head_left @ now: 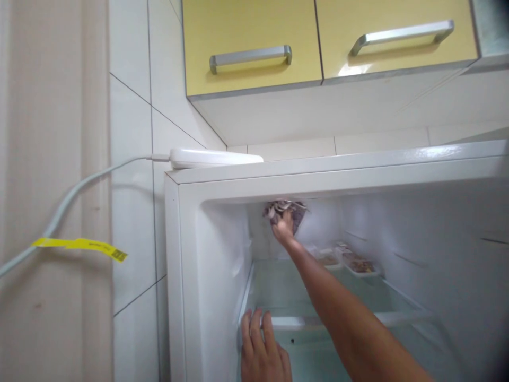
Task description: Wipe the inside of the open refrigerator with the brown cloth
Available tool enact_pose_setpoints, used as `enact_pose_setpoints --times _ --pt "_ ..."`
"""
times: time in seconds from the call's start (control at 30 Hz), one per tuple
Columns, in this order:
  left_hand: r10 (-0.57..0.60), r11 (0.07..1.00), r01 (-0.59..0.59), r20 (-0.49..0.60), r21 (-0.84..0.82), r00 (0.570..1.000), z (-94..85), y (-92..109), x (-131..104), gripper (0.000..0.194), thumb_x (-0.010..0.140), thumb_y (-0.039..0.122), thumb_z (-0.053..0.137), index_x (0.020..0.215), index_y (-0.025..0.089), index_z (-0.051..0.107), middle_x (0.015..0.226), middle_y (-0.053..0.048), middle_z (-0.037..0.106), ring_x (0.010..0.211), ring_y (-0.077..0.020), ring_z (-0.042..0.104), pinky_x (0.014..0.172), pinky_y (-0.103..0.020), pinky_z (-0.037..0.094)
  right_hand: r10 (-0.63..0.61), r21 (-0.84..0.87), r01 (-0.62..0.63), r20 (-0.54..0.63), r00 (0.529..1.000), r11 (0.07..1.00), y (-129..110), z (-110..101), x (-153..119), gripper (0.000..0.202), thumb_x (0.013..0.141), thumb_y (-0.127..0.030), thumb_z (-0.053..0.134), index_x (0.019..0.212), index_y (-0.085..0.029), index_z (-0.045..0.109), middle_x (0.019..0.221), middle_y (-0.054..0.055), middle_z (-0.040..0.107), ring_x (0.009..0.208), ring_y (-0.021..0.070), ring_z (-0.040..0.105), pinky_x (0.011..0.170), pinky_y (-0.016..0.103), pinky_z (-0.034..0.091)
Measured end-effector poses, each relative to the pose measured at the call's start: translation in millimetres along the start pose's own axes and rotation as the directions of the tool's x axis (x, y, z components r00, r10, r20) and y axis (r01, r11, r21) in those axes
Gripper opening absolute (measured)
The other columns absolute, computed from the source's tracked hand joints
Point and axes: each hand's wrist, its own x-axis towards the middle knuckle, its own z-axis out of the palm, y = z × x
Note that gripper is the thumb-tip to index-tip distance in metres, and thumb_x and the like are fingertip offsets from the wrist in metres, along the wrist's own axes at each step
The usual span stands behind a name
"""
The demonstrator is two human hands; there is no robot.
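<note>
1. Fridge point(191, 297) interior is showing from above, its door out of view, white walls filling the right half.
2. Right hand point(283, 229) is reaching deep inside, fingers clamped on a crumpled cloth point(287, 211) and pressing it against the back wall just under the ceiling.
3. Left hand point(262, 353) is resting flat on the front edge of the glass shelf point(286, 289), fingers spread apart, gripping nothing.
4. Two food trays point(352, 261) are sitting on that shelf, below and right of the cloth.
5. Power strip point(214, 158) is lying on the fridge top, above and left of the cloth, its cable point(67, 199) trailing left with a yellow tag point(81, 245).
6. Yellow cabinets point(254, 45) are hanging overhead.
</note>
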Motion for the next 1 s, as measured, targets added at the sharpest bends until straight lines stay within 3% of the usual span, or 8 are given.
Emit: enact_pose_setpoints --times 0.17,0.3,0.37,0.43,0.53,0.67,0.87,1.0 --pt "0.013 1.0 -0.013 0.023 0.025 1.0 -3.7 0 2 0.054 0.076 0.013 0.058 0.13 0.013 0.054 0.133 -0.018 0.055 0.136 -0.0385 0.041 0.106 -0.057 0.047 -0.365 0.013 0.369 0.186 0.912 0.929 -7 1 -4 0.045 0.09 -0.024 0.052 0.134 -0.027 0.063 0.167 0.006 0.03 0.155 0.0286 0.021 0.124 0.052 0.019" --pt "-0.003 1.0 0.003 0.026 0.002 1.0 -10.1 4 5 0.053 0.077 0.012 0.057 0.13 0.013 0.053 0.133 -0.017 0.055 0.136 -0.0374 0.041 0.106 -0.056 0.048 -0.511 0.019 0.525 0.267 0.817 0.851 32 -18 -4 0.044 0.089 -0.021 0.052 0.129 -0.031 0.066 0.165 0.001 0.035 0.155 0.0237 0.022 0.125 0.049 0.014" --pt "-0.018 1.0 0.018 0.033 -0.022 0.999 -12.8 6 7 0.054 0.076 0.013 0.059 0.13 0.014 0.052 0.134 -0.015 0.055 0.136 -0.0365 0.042 0.107 -0.055 0.047 -0.492 -0.006 0.513 0.275 0.826 0.858 60 -24 -11 0.048 0.089 -0.02 0.051 0.135 -0.029 0.063 0.166 0.004 0.033 0.154 0.0274 0.022 0.124 0.053 0.016" --pt "-0.035 0.999 0.036 0.037 -0.031 0.999 -14.8 8 8 0.055 0.075 0.013 0.06 0.129 0.014 0.053 0.134 -0.014 0.055 0.136 -0.0356 0.042 0.109 -0.054 0.047 -0.386 -0.067 0.411 0.236 0.892 0.909 89 -27 -25 0.059 0.086 -0.017 0.051 0.144 -0.027 0.054 0.168 0.009 0.027 0.155 0.0316 0.019 0.122 0.057 0.02" --pt "-0.05 0.998 0.051 0.038 -0.03 0.998 -15.8 9 8 0.054 0.075 0.013 0.06 0.129 0.014 0.053 0.133 -0.014 0.056 0.137 -0.0348 0.042 0.11 -0.053 0.045 -0.077 -0.122 0.087 0.084 0.994 0.989 129 -28 -55 0.075 0.079 -0.012 0.055 0.152 -0.026 0.043 0.169 0.012 0.022 0.155 0.0335 0.018 0.12 0.054 0.027" --pt "-0.067 0.997 0.069 0.055 -0.031 0.996 -14.8 10 8 0.057 0.074 0.013 0.061 0.13 0.014 0.054 0.134 -0.014 0.056 0.138 -0.0357 0.041 0.111 -0.054 0.045 0.35 -0.051 -0.354 -0.072 0.934 0.934 156 -32 -76 0.069 0.083 -0.017 0.05 0.152 -0.02 0.043 0.16 0.019 0.033 0.147 0.0359 0.033 0.116 0.049 0.035" --pt "-0.082 0.996 0.085 0.078 -0.033 0.994 -16.4 13 7 0.055 0.074 0.012 0.061 0.129 0.015 0.054 0.135 -0.014 0.056 0.138 -0.0356 0.041 0.112 -0.053 0.044 0.62 -0.011 -0.622 -0.053 0.783 0.783 102 -22 -33 0.066 0.092 -0.026 0.032 0.152 -0.001 0.035 0.144 0.036 0.04 0.127 0.0446 0.052 0.103 0.058 0.045" --pt "-0.086 0.996 0.087 0.089 -0.011 0.992 -17.5 13 7 0.056 0.075 0.012 0.061 0.131 0.014 0.053 0.137 -0.015 0.055 0.14 -0.0357 0.039 0.111 -0.053 0.044 0.5 0.006 -0.501 0.039 0.865 0.865 31 -1 -18 0.065 0.091 -0.027 0.037 0.154 -0.01 0.037 0.15 0.03 0.039 0.135 0.0447 0.043 0.109 0.061 0.039"
